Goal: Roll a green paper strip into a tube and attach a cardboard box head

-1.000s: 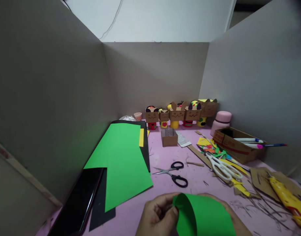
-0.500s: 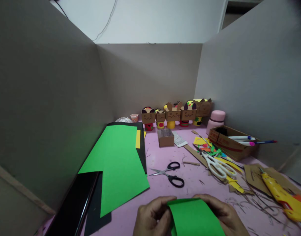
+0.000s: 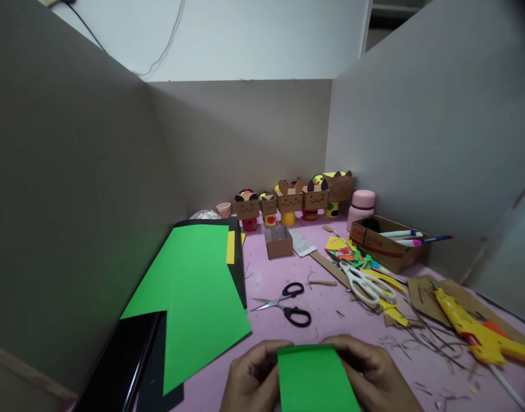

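At the near edge of the pink table (image 3: 331,309), both hands work a strip of green paper (image 3: 316,380): the left hand (image 3: 251,380) grips its left side with the fingers closed on the edge, and the right hand (image 3: 374,377) holds the right side the same way, fingers curled behind and over the top. The strip looks bent or rolled over at its far edge, so the step in hand seems to be shaping it into a curl or tube. Judging from that, the next move calls for keeping the two edges square while they meet, with even pressure from both sides. The black-handled scissors (image 3: 288,306) lie just beyond the hands, the large green sheet (image 3: 194,292) to the left, the yellow glue gun (image 3: 472,332) well to the right.
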`<state>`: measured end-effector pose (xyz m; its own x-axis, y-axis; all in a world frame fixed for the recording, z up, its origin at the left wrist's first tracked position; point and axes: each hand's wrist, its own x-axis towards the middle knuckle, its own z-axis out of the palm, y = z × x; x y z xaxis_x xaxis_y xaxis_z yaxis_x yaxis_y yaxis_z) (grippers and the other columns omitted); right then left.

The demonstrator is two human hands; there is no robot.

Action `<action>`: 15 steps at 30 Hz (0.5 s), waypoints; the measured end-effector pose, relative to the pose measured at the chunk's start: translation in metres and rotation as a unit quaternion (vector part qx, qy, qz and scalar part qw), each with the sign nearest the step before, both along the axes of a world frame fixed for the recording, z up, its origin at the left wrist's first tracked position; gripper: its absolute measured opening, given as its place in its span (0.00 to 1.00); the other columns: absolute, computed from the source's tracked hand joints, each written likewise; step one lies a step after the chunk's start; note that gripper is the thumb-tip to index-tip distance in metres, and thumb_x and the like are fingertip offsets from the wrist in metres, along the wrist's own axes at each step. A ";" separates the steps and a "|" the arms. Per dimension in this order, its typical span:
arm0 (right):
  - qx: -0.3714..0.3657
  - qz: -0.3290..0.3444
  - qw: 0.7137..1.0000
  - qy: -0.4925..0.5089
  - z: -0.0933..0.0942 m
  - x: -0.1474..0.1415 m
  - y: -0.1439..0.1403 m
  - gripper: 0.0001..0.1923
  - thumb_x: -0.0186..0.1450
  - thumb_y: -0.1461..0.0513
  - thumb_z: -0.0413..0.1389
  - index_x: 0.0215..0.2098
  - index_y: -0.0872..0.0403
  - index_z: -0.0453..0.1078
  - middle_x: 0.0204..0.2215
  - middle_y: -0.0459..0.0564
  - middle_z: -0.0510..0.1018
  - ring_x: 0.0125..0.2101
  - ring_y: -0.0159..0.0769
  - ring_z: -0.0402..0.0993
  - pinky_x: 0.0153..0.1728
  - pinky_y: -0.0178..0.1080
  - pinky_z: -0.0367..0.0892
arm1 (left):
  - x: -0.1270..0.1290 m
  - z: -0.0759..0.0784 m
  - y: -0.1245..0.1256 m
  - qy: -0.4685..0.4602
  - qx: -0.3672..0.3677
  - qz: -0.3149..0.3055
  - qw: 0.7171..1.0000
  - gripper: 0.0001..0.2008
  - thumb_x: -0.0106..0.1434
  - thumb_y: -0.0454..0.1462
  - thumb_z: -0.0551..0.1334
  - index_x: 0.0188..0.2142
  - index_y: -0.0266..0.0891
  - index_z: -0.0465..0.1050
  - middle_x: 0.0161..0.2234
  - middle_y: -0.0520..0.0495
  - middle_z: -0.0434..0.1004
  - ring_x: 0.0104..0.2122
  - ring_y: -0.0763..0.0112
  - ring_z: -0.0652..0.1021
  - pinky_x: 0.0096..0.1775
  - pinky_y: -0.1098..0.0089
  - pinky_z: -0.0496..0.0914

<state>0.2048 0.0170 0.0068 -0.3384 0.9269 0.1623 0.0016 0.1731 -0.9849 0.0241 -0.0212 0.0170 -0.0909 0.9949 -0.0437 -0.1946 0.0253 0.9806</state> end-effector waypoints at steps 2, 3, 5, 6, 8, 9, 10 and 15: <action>0.009 0.012 1.000 -0.011 0.000 0.000 0.001 0.12 0.60 0.55 0.55 0.35 0.53 0.77 0.27 0.50 0.79 0.29 0.39 0.73 0.30 0.36 0.68 | 0.000 -0.001 0.002 -0.007 -0.001 0.002 1.000 0.14 0.47 0.44 0.70 0.31 0.38 0.78 0.26 0.49 0.79 0.28 0.69 0.76 0.31 0.72 0.66; 0.010 0.020 1.000 -0.018 0.000 -0.001 0.002 0.13 0.61 0.54 0.55 0.34 0.54 0.76 0.27 0.50 0.78 0.29 0.39 0.73 0.30 0.36 0.68 | 0.000 -0.001 0.003 -0.007 0.000 0.000 1.000 0.15 0.47 0.44 0.70 0.31 0.37 0.78 0.25 0.49 0.79 0.27 0.70 0.75 0.31 0.73 0.66; 0.003 0.032 0.999 -0.027 0.000 -0.001 0.003 0.14 0.61 0.53 0.54 0.32 0.55 0.75 0.26 0.49 0.77 0.29 0.38 0.72 0.30 0.35 0.67 | 0.000 -0.001 0.004 -0.003 0.001 -0.012 1.000 0.14 0.48 0.44 0.70 0.30 0.36 0.78 0.23 0.49 0.78 0.26 0.71 0.75 0.30 0.74 0.66; -0.005 0.035 0.999 -0.029 -0.001 -0.001 0.003 0.15 0.62 0.53 0.54 0.31 0.55 0.75 0.25 0.49 0.76 0.28 0.37 0.71 0.29 0.35 0.66 | 0.000 -0.001 0.005 0.002 0.000 -0.019 1.000 0.14 0.49 0.44 0.69 0.29 0.35 0.78 0.22 0.49 0.78 0.26 0.71 0.75 0.30 0.74 0.65; -0.030 0.039 0.999 -0.022 -0.003 -0.003 0.004 0.17 0.61 0.51 0.53 0.27 0.56 0.73 0.22 0.46 0.73 0.26 0.35 0.68 0.27 0.34 0.63 | -0.001 -0.001 0.006 0.011 -0.008 -0.025 1.000 0.14 0.49 0.45 0.69 0.28 0.35 0.77 0.21 0.50 0.77 0.25 0.72 0.74 0.29 0.74 0.65; -0.044 0.040 0.998 -0.014 -0.005 -0.003 0.004 0.17 0.61 0.51 0.54 0.26 0.56 0.72 0.21 0.45 0.72 0.25 0.34 0.67 0.26 0.33 0.62 | -0.002 -0.001 0.007 0.018 -0.012 -0.025 0.999 0.15 0.49 0.45 0.68 0.27 0.35 0.77 0.20 0.50 0.76 0.24 0.73 0.73 0.29 0.75 0.64; -0.054 0.039 0.998 -0.004 -0.006 -0.003 0.004 0.18 0.60 0.50 0.54 0.26 0.56 0.71 0.21 0.45 0.71 0.24 0.33 0.66 0.26 0.33 0.61 | -0.003 -0.001 0.007 0.026 -0.015 -0.023 0.999 0.15 0.49 0.46 0.68 0.26 0.34 0.77 0.20 0.51 0.76 0.23 0.73 0.73 0.28 0.75 0.64; -0.033 0.004 0.999 -0.010 -0.005 -0.002 0.005 0.14 0.59 0.53 0.56 0.27 0.56 0.72 0.23 0.45 0.71 0.27 0.34 0.65 0.28 0.35 0.61 | -0.006 -0.006 0.010 0.071 -0.008 -0.010 0.997 0.16 0.49 0.47 0.68 0.23 0.34 0.75 0.21 0.51 0.74 0.24 0.74 0.70 0.27 0.75 0.62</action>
<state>0.2023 0.0221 0.0014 -0.3484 0.9326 0.0939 0.0211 0.1079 -0.9939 0.0180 -0.0113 0.0113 -0.0778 0.9959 -0.0470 -0.0530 0.0429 0.9977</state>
